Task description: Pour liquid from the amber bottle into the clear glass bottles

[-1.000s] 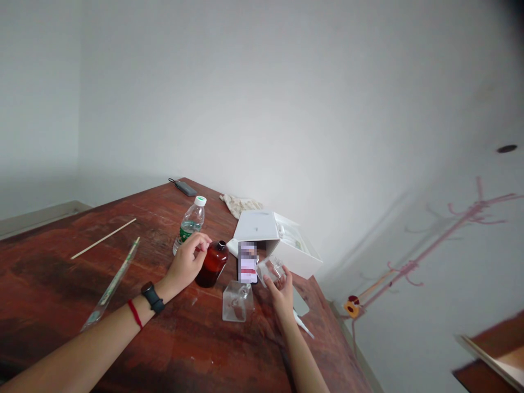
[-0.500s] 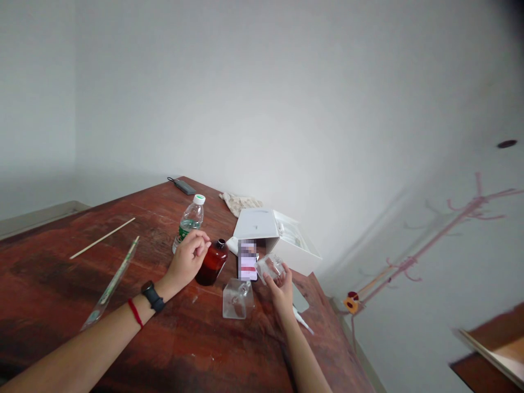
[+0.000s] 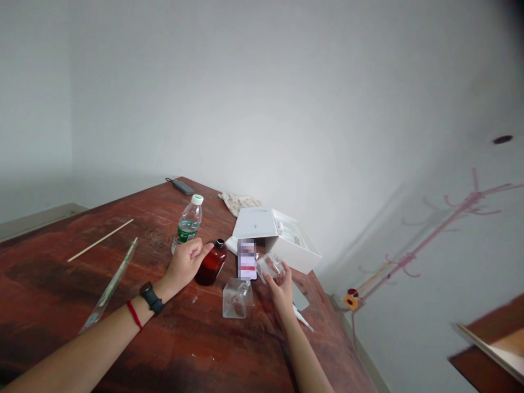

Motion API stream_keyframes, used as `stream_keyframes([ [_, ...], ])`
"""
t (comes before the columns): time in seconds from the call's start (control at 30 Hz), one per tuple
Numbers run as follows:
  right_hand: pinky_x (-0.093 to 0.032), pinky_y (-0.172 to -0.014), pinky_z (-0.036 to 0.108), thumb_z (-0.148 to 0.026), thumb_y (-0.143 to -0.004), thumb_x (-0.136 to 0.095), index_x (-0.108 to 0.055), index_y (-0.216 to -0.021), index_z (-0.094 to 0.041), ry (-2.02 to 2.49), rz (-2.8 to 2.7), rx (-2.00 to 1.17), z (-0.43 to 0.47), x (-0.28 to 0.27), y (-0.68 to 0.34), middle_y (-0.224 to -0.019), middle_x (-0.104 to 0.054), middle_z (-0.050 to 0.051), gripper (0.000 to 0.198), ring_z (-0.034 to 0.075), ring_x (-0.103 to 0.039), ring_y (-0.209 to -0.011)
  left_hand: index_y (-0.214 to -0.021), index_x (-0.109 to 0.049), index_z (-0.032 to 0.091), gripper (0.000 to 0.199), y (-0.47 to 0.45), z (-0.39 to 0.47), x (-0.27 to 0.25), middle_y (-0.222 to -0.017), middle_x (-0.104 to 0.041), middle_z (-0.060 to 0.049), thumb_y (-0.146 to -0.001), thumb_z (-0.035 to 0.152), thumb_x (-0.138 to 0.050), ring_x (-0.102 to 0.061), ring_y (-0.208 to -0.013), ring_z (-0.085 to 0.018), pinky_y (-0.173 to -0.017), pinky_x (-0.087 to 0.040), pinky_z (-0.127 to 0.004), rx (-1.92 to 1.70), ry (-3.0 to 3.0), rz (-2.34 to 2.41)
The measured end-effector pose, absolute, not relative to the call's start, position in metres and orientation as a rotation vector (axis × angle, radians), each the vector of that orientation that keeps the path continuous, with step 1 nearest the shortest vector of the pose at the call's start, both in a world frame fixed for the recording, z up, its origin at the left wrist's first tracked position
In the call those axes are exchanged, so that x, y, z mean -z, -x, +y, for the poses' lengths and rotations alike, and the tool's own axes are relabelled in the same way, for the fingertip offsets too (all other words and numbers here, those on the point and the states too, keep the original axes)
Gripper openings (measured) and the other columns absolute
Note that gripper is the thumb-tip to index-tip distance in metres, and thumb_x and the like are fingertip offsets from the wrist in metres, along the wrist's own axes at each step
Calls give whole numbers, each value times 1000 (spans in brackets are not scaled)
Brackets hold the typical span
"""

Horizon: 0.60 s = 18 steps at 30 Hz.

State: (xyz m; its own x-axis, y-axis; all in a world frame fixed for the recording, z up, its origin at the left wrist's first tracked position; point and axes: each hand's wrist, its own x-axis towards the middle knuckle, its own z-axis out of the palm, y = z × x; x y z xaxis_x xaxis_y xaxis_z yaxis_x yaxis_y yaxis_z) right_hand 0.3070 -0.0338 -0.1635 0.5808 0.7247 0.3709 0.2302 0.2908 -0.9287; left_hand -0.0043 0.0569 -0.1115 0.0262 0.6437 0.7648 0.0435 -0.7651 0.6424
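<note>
My left hand (image 3: 186,262) has its fingers curled in, the thumb stretched out over the left shoulder of a brown bottle (image 3: 213,265). Whether anything lies inside those fingers is hidden. Dark liquid seems to fill part of the bottle, which stands upright with its neck uncapped. In my right hand (image 3: 281,286) is a clear, box-shaped container (image 3: 270,266), tilted above the table. A second clear square container (image 3: 234,305) rests on the table between my hands. Behind my left hand stands a water bottle (image 3: 189,221) with a white cap and green label.
A phone (image 3: 247,265) with a lit screen leans against an open white box (image 3: 256,222). A cloth (image 3: 239,203) lies behind it. Left are a thin stick (image 3: 100,240) and wrapped chopsticks (image 3: 112,284). A white pointed tool (image 3: 303,318) lies right; a grey device (image 3: 180,186) sits far back.
My left hand has turned slightly, its fingers curling tighter and its thumb reaching out to the brown bottle. My right hand holds its container almost still. The view has shifted slightly.
</note>
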Motion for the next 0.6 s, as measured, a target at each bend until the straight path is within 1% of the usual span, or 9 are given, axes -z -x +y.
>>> stream_keyframes([
  [0.1,-57,-109,54,-46,-68,-93,-49,-140,-26,1272,-944,-399,-33,163,-307,-133,-76,16,87,36,-75,-121,-68,-21,27,49,4,56,113,-61,-27,7,-102,31,-55,-29,-53,-14,-54,-30,-28,-1755,-1834,697],
  [0.2,-56,-109,55,-47,-68,-93,-49,-140,-25,1270,-948,-395,-33,163,-306,-133,-76,17,87,36,-75,-122,-70,-21,27,47,4,55,114,-60,-30,7,-103,34,-53,-33,-53,-14,-53,-33,-27,-1733,-1798,703],
  [0.37,-55,-111,56,-47,-70,-91,-48,-141,-25,1262,-975,-402,-35,160,-304,-134,-75,17,86,36,-74,-123,-69,-22,27,46,3,53,115,-58,-34,7,-104,35,-51,-37,-52,-14,-53,-35,-27,-1714,-1757,701],
  [0.43,-56,-110,56,-48,-71,-91,-48,-141,-24,1260,-980,-398,-36,158,-302,-134,-75,18,86,37,-73,-125,-67,-23,27,47,3,53,114,-58,-33,7,-102,35,-54,-35,-51,-14,-54,-35,-27,-1696,-1768,692],
  [0.53,-58,-107,56,-49,-70,-92,-48,-140,-24,1249,-966,-398,-35,155,-298,-132,-76,18,86,38,-73,-126,-63,-25,26,51,4,52,110,-57,-29,8,-97,33,-62,-31,-50,-13,-52,-30,-27,-1673,-1810,692],
  [0.6,-58,-107,57,-49,-69,-93,-49,-138,-25,1233,-950,-406,-35,153,-295,-129,-77,17,85,38,-74,-124,-61,-30,25,50,6,51,106,-55,-32,8,-94,31,-66,-32,-50,-13,-52,-30,-27,-1660,-1847,699],
])
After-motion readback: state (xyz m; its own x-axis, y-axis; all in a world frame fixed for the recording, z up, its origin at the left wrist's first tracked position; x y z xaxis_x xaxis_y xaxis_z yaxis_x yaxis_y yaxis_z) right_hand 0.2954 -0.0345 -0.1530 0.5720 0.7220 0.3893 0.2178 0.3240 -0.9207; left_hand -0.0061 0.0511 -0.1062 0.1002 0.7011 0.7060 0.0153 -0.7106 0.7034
